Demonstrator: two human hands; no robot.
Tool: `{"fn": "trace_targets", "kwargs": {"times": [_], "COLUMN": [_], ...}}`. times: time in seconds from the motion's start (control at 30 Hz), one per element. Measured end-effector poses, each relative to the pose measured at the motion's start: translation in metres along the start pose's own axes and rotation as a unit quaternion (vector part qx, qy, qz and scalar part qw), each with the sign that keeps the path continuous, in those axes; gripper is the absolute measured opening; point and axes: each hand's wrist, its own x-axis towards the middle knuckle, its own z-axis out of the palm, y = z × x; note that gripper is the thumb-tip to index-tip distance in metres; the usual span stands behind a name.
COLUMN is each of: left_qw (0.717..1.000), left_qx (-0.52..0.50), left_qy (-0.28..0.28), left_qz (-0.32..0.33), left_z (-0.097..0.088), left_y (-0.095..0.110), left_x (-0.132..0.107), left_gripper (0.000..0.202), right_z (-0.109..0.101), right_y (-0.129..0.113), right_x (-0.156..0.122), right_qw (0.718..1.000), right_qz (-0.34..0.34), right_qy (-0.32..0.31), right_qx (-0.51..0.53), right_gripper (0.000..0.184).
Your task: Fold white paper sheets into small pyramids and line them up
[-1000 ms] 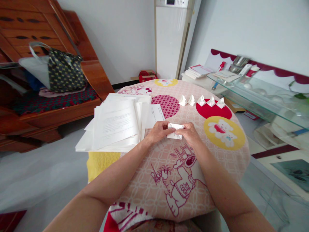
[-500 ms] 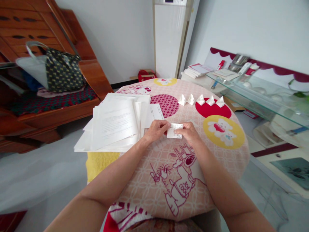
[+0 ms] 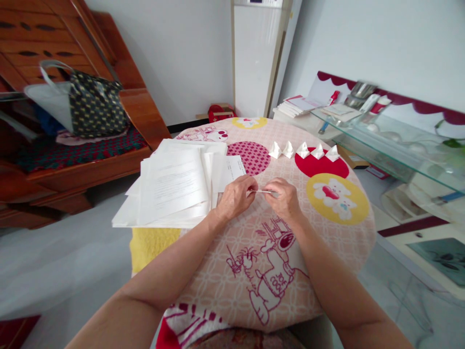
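My left hand and my right hand both pinch a small folded piece of white paper, held flat and seen edge-on between them just above the cartoon-print cloth. Both hands have their fingers closed on it. A thick stack of white sheets lies just left of my left hand. Several small folded paper shapes stand in a row at the far side of the cloth.
A wooden bench with a dotted bag stands at the left. A glass shelf with cups, tubes and booklets runs along the right. A tall white appliance stands behind the table.
The folded paper has turned from facing me to lying flat and edge-on. Both hands have closed in round it and stayed at the same spot.
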Motion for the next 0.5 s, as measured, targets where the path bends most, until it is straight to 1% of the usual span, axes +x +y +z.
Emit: {"fn": "trace_targets", "kwargs": {"times": [0.07,0.13,0.23,0.3,0.37,0.4,0.5], "left_qw": [0.999,0.996,0.985,0.974,0.967,0.965,0.966], "left_qx": [0.034,0.065,0.100,0.112,0.114,0.112,0.100], "left_qy": [-0.015,-0.049,-0.141,-0.197,-0.228,-0.235,-0.237], "left_qz": [0.014,0.018,0.014,0.014,0.016,0.018,0.017], "left_z": [0.001,0.002,0.002,-0.001,-0.006,-0.008,-0.011], "left_y": [-0.002,-0.003,-0.004,-0.003,-0.002,0.000,0.003], "left_x": [-0.001,-0.001,-0.003,-0.004,-0.005,-0.006,-0.006], "left_gripper": [0.020,0.023,0.018,0.011,0.008,0.010,0.014], "right_z": [-0.001,-0.002,-0.004,-0.005,-0.007,-0.008,-0.011], "right_y": [-0.001,-0.002,-0.003,-0.004,-0.005,-0.005,-0.004], "right_x": [-0.001,-0.003,-0.008,-0.010,-0.011,-0.011,-0.010], "right_qw": [0.998,0.992,0.978,0.967,0.962,0.961,0.962], "right_qz": [-0.038,-0.052,-0.038,-0.027,-0.020,-0.016,-0.004], "right_qy": [-0.022,-0.071,-0.179,-0.237,-0.264,-0.268,-0.269], "right_qx": [-0.052,-0.087,-0.099,-0.089,-0.072,-0.063,-0.047], "right_gripper": [0.017,0.018,0.019,0.021,0.026,0.029,0.030]}}
